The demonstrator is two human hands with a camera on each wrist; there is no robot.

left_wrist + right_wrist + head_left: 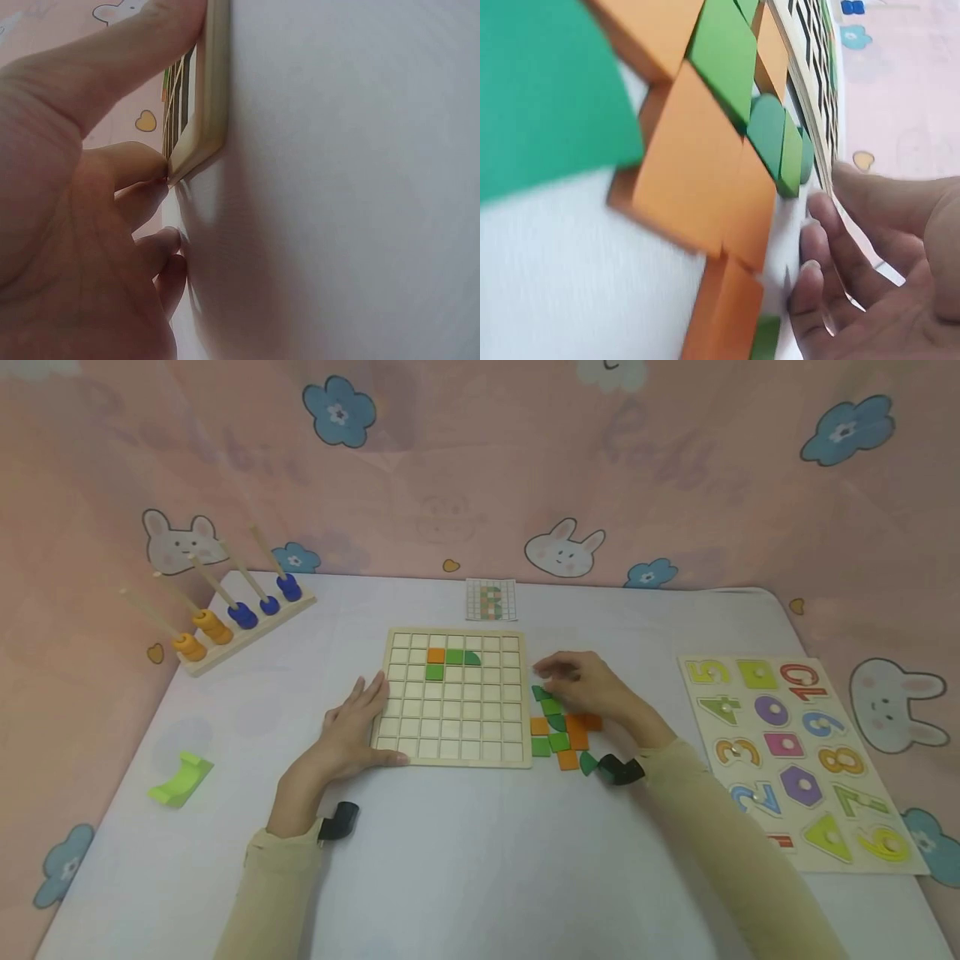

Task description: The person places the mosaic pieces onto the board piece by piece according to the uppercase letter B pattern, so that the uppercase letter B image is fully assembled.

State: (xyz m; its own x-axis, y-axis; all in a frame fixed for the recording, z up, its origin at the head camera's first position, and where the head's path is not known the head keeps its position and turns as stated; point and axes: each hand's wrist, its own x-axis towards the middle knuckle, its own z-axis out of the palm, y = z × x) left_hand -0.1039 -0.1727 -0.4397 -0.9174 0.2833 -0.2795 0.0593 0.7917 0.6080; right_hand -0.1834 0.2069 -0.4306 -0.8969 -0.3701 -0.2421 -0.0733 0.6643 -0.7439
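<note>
My left hand (347, 731) rests against the wooden grid board (450, 758). Its fingers lie along the left edge, and its thumb (112, 71) reaches over the front left corner. On the board sit an orange square (436, 656), two green squares (454, 657) and a dark green quarter-round piece (472, 658). Beside the board's right edge, my right hand (588, 683) hovers at the back of a pile of loose orange (686, 165) and green pieces (559, 742). Its fingers are loosely bent, and no piece shows between them in the right wrist view.
A small pattern card (491, 601) lies behind the board. At the back left stands a peg rack (251, 635) with orange and blue beads. A light green curved block (182, 779) is at left. To the right lies a number-and-shape puzzle board (810, 760).
</note>
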